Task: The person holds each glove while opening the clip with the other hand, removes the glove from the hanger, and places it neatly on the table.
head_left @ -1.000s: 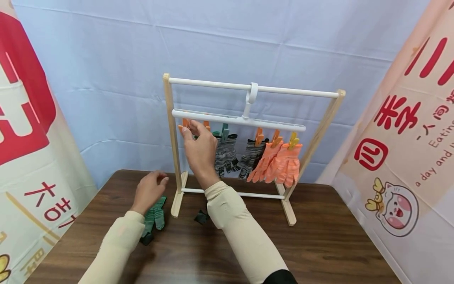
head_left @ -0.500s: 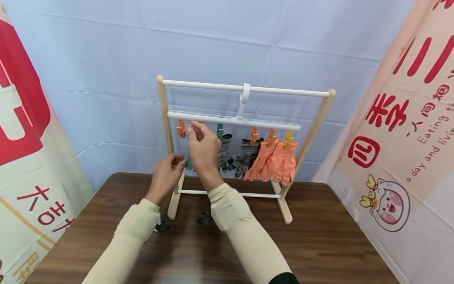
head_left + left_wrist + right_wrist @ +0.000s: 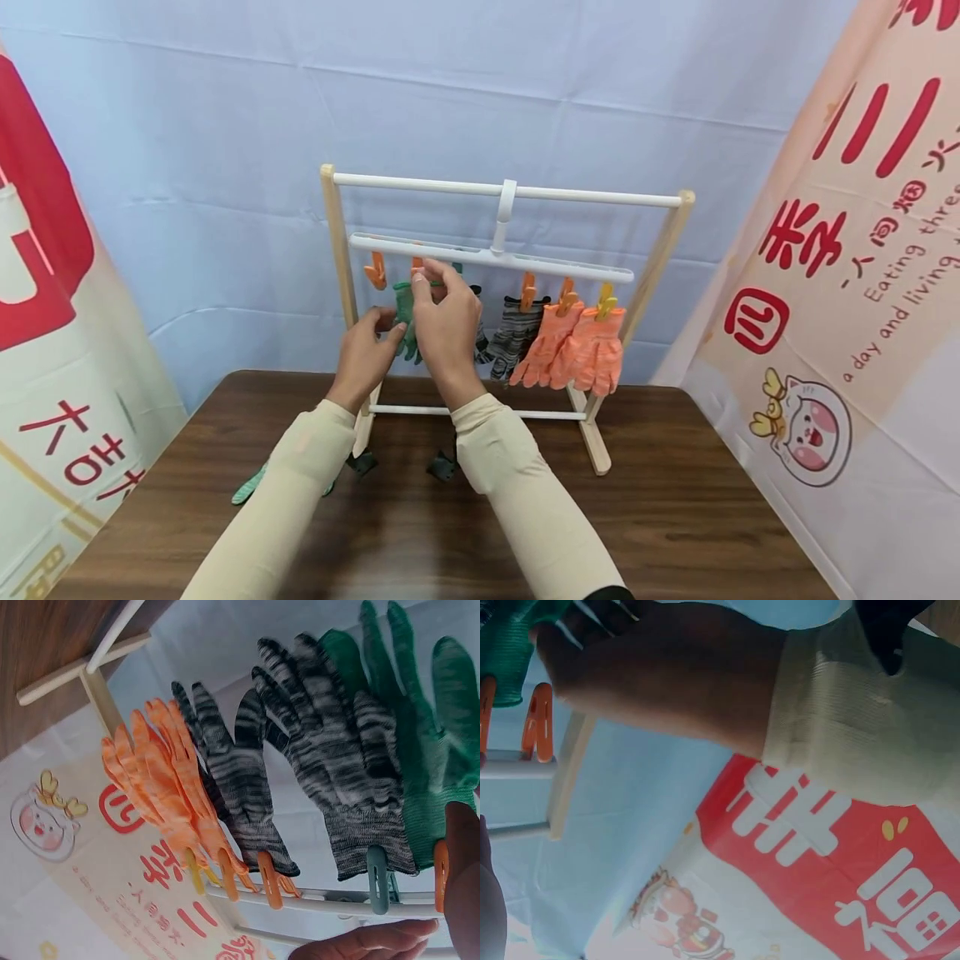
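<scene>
A green knit glove point(image 3: 405, 308) hangs by its cuff under an orange clothespin point(image 3: 417, 262) on the white hanger point(image 3: 435, 250). My left hand point(image 3: 365, 354) is at the glove's left edge, its thumb and fingers bent with a gap between them. From the other side my right hand point(image 3: 450, 321) covers part of the glove, fingers loosely curved just below the clothespin. The left wrist view shows fingers point(image 3: 367, 941) under the hanger bar and the green glove point(image 3: 427, 772) beside a grey-and-black glove point(image 3: 349, 772). Another orange clothespin point(image 3: 377, 271) at the hanger's left end holds nothing.
More grey-and-black gloves point(image 3: 517, 333) and orange gloves point(image 3: 596, 350) hang along the hanger. The hanger is hooked on a wooden rack point(image 3: 660, 258) standing on the brown table point(image 3: 600, 533). Another green glove point(image 3: 247, 487) lies on the table, partly behind my left sleeve point(image 3: 285, 483).
My left hand has risen from above the green glove on the table to the hanging one. My right hand has moved right, away from the leftmost clothespin. The view has shifted slightly.
</scene>
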